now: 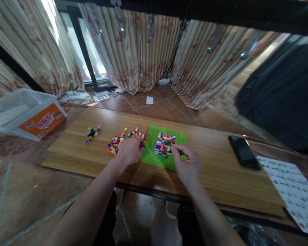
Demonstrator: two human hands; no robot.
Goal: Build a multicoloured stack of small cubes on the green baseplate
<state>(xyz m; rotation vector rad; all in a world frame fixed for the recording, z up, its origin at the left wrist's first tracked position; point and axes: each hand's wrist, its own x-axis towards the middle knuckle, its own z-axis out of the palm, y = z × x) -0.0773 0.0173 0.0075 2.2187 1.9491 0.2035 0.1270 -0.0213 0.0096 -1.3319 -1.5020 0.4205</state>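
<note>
A bright green studded baseplate [150, 155] lies on the wooden board. On it stands a block built of small multicoloured toy bricks [165, 140], with white, red, blue, orange and purple studs on top. My right hand [188, 164] is at the block's right side, thumb and forefinger pinched against its edge; what they hold, if anything, is too small to make out. Left of the baseplate is a loose pile of mixed bricks [115, 143]. My left hand [129, 150] reaches over the pile, its thumb and forefinger apart among the bricks, other fingers partly hidden.
Larger green, pink and black bricks [93, 132] lie on the board's left part. A clear plastic bin [23, 112] with an orange label stands beyond it. A black phone [244, 152] and a printed sheet [290, 188] are at the right. Curtains [143, 51] hang behind.
</note>
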